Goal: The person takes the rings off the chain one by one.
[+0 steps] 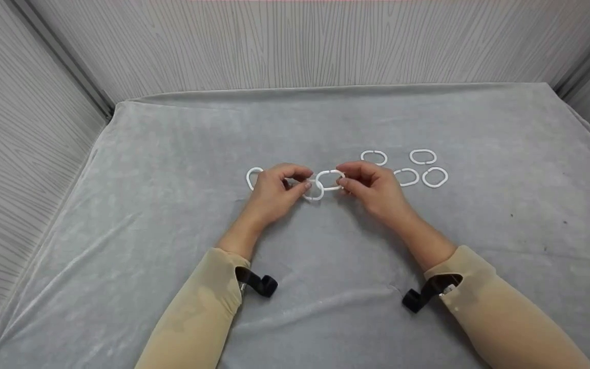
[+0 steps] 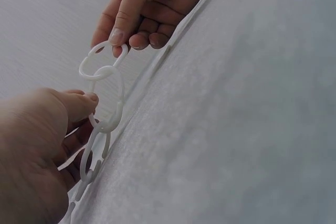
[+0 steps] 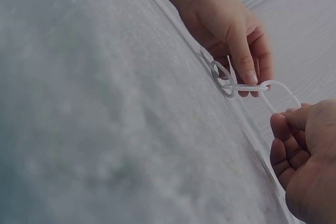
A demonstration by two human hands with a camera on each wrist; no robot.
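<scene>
My left hand (image 1: 279, 192) pinches a white plastic chain link (image 2: 122, 95) between thumb and fingers. Through that link passes another white oval link (image 1: 331, 189), whose far end my right hand (image 1: 374, 189) pinches between thumb and forefinger. In the left wrist view, a further link (image 2: 84, 166) hangs below the left hand, joined to the one it holds, and more of the chain trails down to the cloth. At the left hand's outer side, the head view shows an end link (image 1: 248, 179), partly hidden behind the hand.
Several loose white links lie on the grey cloth (image 1: 505, 297) beyond and right of my right hand, among them one round link (image 1: 435, 186) and one oval link (image 1: 423, 163). Pale wood-grain panels (image 1: 325, 46) stand behind the table and at both sides.
</scene>
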